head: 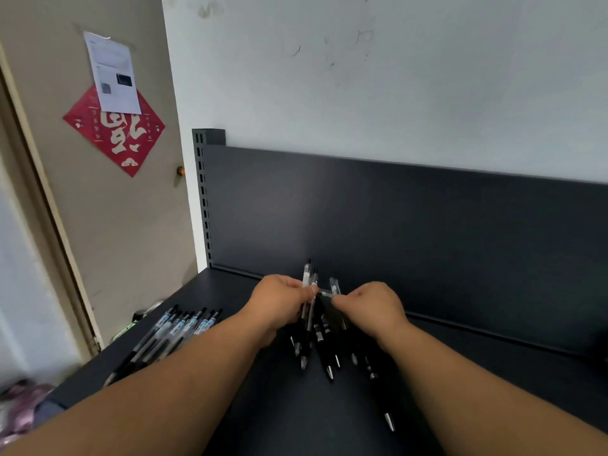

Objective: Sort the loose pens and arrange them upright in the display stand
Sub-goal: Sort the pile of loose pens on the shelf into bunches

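A bundle of black and clear pens hangs above the dark shelf, tips pointing toward me. My left hand grips the bundle near its upper end. My right hand pinches one clear pen at the top of the bundle. Several clear pens with blue labels lie side by side on the shelf to the left. One black pen trails lower right, its silver tip near my right forearm. No display stand is visible.
The shelf's dark back panel rises behind the hands, with a slotted upright post at its left end. A beige door with a red paper decoration stands at the left. Pinkish packets lie at the lower left.
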Demonstrator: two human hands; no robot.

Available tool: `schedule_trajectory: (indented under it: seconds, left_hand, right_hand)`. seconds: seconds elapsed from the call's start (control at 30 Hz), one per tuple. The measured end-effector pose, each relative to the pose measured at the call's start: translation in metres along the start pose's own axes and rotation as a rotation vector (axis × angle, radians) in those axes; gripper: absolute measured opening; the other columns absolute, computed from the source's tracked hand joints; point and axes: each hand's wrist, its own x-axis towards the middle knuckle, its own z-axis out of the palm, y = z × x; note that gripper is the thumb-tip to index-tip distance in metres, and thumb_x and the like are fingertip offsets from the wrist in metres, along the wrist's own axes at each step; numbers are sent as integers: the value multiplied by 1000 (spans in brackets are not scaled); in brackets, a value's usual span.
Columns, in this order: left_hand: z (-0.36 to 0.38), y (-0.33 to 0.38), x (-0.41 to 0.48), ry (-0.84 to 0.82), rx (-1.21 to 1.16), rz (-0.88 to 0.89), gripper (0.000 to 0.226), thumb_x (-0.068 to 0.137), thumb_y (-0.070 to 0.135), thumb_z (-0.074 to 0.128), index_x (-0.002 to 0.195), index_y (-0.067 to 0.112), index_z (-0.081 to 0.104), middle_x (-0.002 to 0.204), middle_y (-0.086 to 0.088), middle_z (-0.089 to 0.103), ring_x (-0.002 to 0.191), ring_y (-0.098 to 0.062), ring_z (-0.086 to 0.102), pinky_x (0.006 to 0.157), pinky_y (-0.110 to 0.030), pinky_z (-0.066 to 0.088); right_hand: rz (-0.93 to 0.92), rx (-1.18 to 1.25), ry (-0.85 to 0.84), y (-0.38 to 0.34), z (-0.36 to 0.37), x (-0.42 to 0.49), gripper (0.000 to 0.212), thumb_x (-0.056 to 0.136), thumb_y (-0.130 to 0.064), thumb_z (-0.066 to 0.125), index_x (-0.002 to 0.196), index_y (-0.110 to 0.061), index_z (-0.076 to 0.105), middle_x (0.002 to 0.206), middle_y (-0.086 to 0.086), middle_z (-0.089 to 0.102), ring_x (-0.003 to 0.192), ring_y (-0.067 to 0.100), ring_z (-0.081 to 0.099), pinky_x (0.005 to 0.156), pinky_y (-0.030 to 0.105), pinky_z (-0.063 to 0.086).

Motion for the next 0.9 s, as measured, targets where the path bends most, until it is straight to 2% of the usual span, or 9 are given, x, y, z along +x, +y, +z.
schedule_trajectory:
  seconds: [0.1,0.17,0.27,0.43,0.5,0.57,0.7,0.83,0.9]
  left_hand:
    - [-7,5,-5,9,-65,-15,21,83,31,73,90,11,72,81,-8,68,71,-19,60,67,-32,54]
    - [-15,9,-10,17,-93,-22,23,84,30,72,95,10,70,87,-10,70,78,-21,64,75,-35,57]
    - [-37,17,-22,42,-148,-10,16,87,24,70,92,9,68,85,-9,70,70,-18,66,68,-32,58]
    - [-91,20,-37,137,-116,15,14,86,23,71,89,11,65,80,-5,66,62,-14,62,51,-23,52]
    - [-114,17,-39,146,-88,11,16,85,23,72,92,9,65,82,-6,66,65,-16,63,55,-25,54]
    - [-137,11,-42,134,-52,-2,17,84,23,73,90,9,66,84,-9,67,69,-19,63,60,-29,54]
    - [-174,-2,-46,84,123,-43,18,86,23,70,91,6,67,88,-10,70,71,-17,64,53,-24,50]
    - [-193,-20,-43,19,221,-67,18,87,19,69,90,1,66,74,-7,65,56,-12,60,41,-15,45]
    - [-191,-29,-40,-15,275,-60,19,85,21,71,86,3,66,73,-7,63,55,-13,59,43,-17,46]
  right_hand:
    - [-80,171,16,-9,-5,-2,27,72,-30,65,63,-4,66,53,1,56,52,18,53,55,31,48]
    - [-102,267,-21,-18,-2,-6,14,74,-27,67,71,-15,73,63,-4,69,62,18,66,67,37,58]
    - [-119,379,-106,-33,8,-17,5,77,-21,68,77,-23,73,71,1,73,71,22,72,70,39,59]
    - [-103,491,-267,-65,34,-47,4,85,-17,68,87,-20,66,77,3,69,62,16,64,56,26,53]
    - [-93,514,-302,-80,46,-59,3,86,-16,68,87,-17,65,74,3,66,59,15,61,55,26,53]
    - [-83,523,-302,-95,60,-69,5,86,-15,68,89,-13,65,74,4,64,57,15,59,54,26,52]
    - [-74,468,-265,-114,84,-86,4,84,-12,68,84,-8,67,73,8,63,55,17,59,48,24,49]
    - [-63,369,-172,-124,106,-95,9,82,-11,67,76,-4,69,66,8,62,52,18,60,53,28,53]
    - [-64,273,-114,-126,112,-100,13,80,-14,68,79,-1,71,65,10,67,53,20,64,56,32,58]
